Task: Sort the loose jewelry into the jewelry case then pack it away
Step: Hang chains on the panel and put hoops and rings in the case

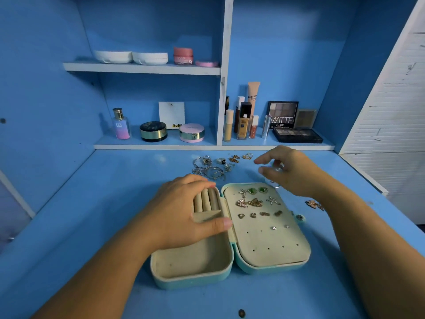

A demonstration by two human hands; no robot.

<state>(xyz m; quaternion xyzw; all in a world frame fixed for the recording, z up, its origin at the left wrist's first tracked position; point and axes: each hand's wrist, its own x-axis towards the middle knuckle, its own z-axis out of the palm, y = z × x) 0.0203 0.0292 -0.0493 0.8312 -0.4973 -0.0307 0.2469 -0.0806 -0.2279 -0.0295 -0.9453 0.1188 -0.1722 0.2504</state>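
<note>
While the left hand (181, 210) covers ring rolls (206, 202), cosmetics (243, 122) line shelves (161, 147).

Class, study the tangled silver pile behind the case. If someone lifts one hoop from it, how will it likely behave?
The pile looks interlinked, so one hoop would probably drag neighbours along. Its thin wire pieces seem light and stiff, likely sliding easily on the smooth desk. Freed round rings may roll.

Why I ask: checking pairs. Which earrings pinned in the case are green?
The green earrings, side by side in the top row of the earring panel; every other pinned piece is gold or silver.
</note>
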